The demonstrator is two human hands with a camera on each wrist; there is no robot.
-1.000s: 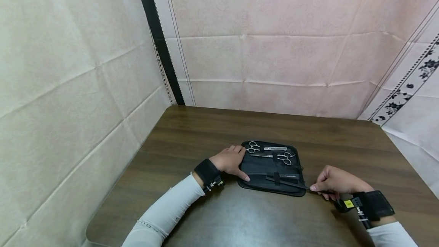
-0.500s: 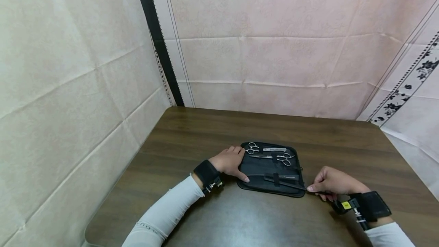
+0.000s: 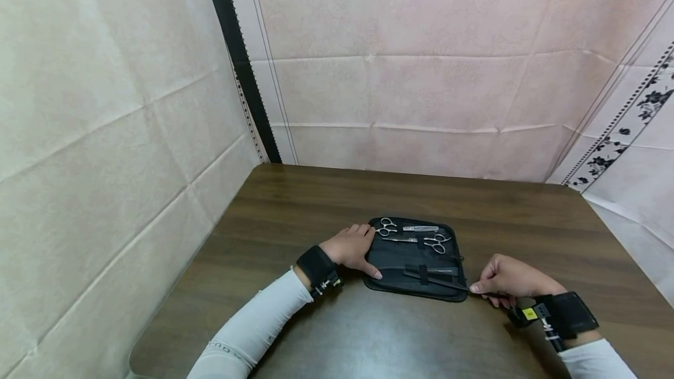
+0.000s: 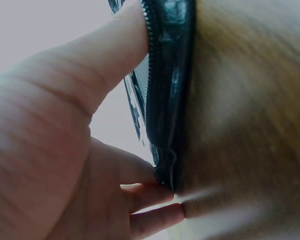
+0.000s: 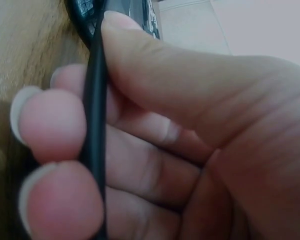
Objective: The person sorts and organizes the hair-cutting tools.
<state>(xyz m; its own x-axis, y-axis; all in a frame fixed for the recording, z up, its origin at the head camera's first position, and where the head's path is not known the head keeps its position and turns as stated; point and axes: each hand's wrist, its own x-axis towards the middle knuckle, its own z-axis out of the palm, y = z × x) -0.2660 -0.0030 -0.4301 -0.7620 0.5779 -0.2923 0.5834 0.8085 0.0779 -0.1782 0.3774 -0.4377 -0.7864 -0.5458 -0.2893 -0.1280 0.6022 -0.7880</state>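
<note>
- You have two hands: left hand point(image 3: 354, 250), right hand point(image 3: 515, 278)
- Two white sleeves point(image 3: 258, 323) on you
- Two black wristbands point(image 3: 316, 264) on you
- One black case point(image 3: 400, 256) before you
- Two pairs of scissors point(image 3: 420, 228)
- One slender black tool point(image 5: 95, 100) in your grip
- One table point(image 3: 321, 192)

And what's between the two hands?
The head view shows a black case holding scissors between the left hand and right hand, plus part of the thin black tool the right one grips.

Black case point(image 3: 400, 257) partly hidden by left fingers point(image 3: 360, 230), white sleeves point(image 3: 253, 321) cut off at head view's bottom
</note>
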